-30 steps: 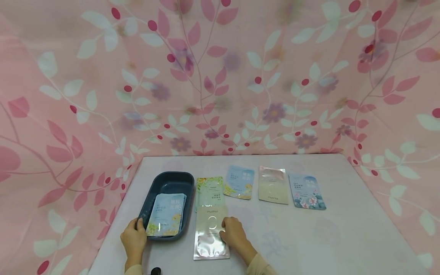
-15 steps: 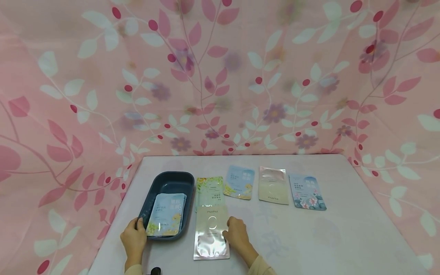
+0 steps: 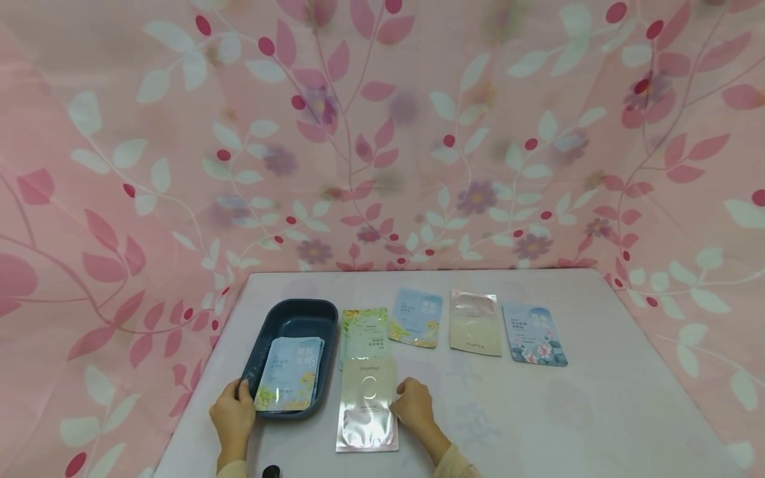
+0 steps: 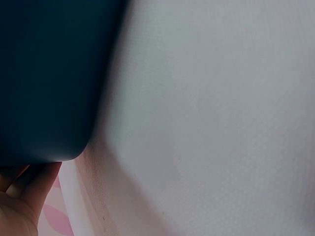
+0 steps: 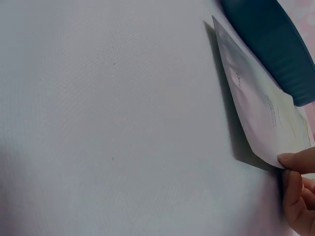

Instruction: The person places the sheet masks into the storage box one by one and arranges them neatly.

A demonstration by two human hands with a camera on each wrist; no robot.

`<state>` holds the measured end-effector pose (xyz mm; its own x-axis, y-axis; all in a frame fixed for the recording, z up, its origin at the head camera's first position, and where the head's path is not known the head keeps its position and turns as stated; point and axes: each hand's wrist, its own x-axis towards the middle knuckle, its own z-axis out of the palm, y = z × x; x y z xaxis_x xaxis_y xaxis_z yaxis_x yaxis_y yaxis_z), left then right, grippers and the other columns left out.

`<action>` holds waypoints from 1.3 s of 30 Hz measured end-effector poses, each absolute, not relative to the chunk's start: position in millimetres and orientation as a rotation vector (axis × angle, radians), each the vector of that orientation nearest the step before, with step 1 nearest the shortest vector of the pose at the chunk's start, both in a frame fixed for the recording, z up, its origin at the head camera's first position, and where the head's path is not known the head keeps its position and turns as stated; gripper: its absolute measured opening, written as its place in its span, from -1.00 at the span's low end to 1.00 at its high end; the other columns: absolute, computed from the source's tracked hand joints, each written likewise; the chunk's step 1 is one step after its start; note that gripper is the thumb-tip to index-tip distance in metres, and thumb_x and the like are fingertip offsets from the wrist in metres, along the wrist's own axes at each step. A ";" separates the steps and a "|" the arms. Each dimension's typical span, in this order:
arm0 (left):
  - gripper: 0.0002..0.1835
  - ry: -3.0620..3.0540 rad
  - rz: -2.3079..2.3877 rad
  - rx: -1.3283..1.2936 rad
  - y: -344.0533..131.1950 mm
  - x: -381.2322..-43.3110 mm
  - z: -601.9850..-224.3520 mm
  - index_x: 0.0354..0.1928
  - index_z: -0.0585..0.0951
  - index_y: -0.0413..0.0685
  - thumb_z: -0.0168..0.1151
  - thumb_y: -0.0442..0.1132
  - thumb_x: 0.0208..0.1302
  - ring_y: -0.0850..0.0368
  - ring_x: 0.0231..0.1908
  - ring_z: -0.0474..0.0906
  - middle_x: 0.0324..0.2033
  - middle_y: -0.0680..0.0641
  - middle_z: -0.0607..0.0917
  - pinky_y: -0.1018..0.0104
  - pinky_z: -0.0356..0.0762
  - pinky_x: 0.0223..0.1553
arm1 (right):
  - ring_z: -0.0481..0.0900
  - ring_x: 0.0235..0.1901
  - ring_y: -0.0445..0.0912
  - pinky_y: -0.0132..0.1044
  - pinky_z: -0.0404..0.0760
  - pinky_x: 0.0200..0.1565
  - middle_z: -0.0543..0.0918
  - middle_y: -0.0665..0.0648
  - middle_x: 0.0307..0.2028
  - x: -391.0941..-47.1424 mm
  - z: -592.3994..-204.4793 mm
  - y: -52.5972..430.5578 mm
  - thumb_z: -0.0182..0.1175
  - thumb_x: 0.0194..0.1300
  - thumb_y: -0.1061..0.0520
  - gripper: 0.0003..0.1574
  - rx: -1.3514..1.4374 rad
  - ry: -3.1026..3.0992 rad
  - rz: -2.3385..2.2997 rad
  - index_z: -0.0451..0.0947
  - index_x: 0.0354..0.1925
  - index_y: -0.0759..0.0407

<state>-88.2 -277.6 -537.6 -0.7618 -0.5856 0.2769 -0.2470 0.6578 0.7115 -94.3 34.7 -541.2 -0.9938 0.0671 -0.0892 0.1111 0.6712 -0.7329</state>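
Note:
My left hand [image 3: 233,411] grips the near left side of a dark blue plastic tray [image 3: 301,307], with the thumb at its rim. Inside the tray lies a stack of light blue face mask packets [image 3: 289,372]. A beige-and-silver face mask packet [image 3: 366,405] lies just right of the tray, its far end overlapping a green floral packet [image 3: 366,328]. My right hand [image 3: 415,405] pinches its right edge. The right wrist view shows the thumb above and fingers below the edge of this packet [image 5: 261,113], which is partly raised and casts a shadow.
Along the back of the white-covered table [image 3: 597,418] lie another light blue packet [image 3: 416,317], a second beige-and-silver packet [image 3: 475,323] and a blue packet with pink flowers [image 3: 534,334]. A small black object [image 3: 271,471] shows at the front edge. A pink floral curtain [image 3: 382,166] hangs behind.
My right hand has slid slightly right, from over the beige-and-silver face mask packet to its right edge. The left hand and the tray have stayed in place.

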 end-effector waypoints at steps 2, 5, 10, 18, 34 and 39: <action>-0.71 -2.387 -0.924 0.647 -277.7 -88.6 -537.9 -0.12 0.53 -0.57 0.02 -0.38 0.32 -0.53 -0.09 0.47 -0.17 -0.55 0.57 -0.24 0.35 -0.03 | 0.48 -0.54 -0.07 -0.22 0.50 -0.48 0.53 0.10 -0.58 -94.1 -541.8 36.7 0.37 -0.24 0.38 -0.73 0.149 2.796 -1.281 0.49 -0.49 0.32; -0.71 -2.393 -0.928 0.648 -277.5 -89.1 -537.7 -0.11 0.53 -0.57 0.02 -0.38 0.33 -0.53 -0.09 0.46 -0.16 -0.55 0.56 -0.24 0.35 -0.03 | 0.50 -0.59 -0.11 -0.28 0.51 -0.53 0.56 0.10 -0.60 -95.1 -541.1 40.9 0.30 -0.20 0.40 -0.83 0.146 2.700 -1.371 0.53 -0.51 0.36; -0.71 -2.390 -0.929 0.648 -276.5 -89.0 -536.7 -0.11 0.53 -0.58 0.02 -0.38 0.33 -0.52 -0.09 0.47 -0.17 -0.55 0.56 -0.24 0.36 -0.04 | 0.59 -0.64 -0.12 -0.28 0.61 -0.54 0.58 0.18 -0.54 -98.1 -534.6 50.0 0.24 -0.03 0.45 -0.84 0.162 2.359 -1.590 0.51 -0.38 0.50; -0.73 -2.381 -0.916 0.634 -276.5 -89.1 -538.3 -0.13 0.54 -0.57 0.04 -0.39 0.32 -0.52 -0.10 0.48 -0.18 -0.54 0.57 -0.24 0.38 -0.06 | 0.57 -0.68 -0.19 -0.33 0.62 -0.54 0.60 0.15 -0.57 -98.6 -524.4 62.5 0.25 -0.04 0.46 -0.81 0.114 2.219 -1.655 0.54 -0.35 0.53; -0.73 -2.386 -0.907 0.631 -276.6 -87.3 -536.6 -0.13 0.53 -0.58 0.04 -0.40 0.31 -0.53 -0.11 0.48 -0.19 -0.55 0.56 -0.25 0.38 -0.07 | 0.57 -0.64 -0.18 -0.20 0.65 -0.48 0.67 0.23 -0.55 -104.1 -493.7 64.9 0.20 0.02 0.47 -0.85 0.008 2.151 -1.810 0.54 -0.35 0.56; -0.73 -2.383 -0.905 0.633 -276.5 -86.9 -536.3 -0.13 0.53 -0.58 0.04 -0.40 0.31 -0.53 -0.11 0.48 -0.19 -0.55 0.57 -0.25 0.37 -0.07 | 0.60 -0.61 -0.16 -0.12 0.66 -0.44 0.67 0.31 -0.52 -109.9 -488.3 62.3 0.19 0.03 0.47 -0.82 -0.048 2.134 -1.882 0.53 -0.32 0.61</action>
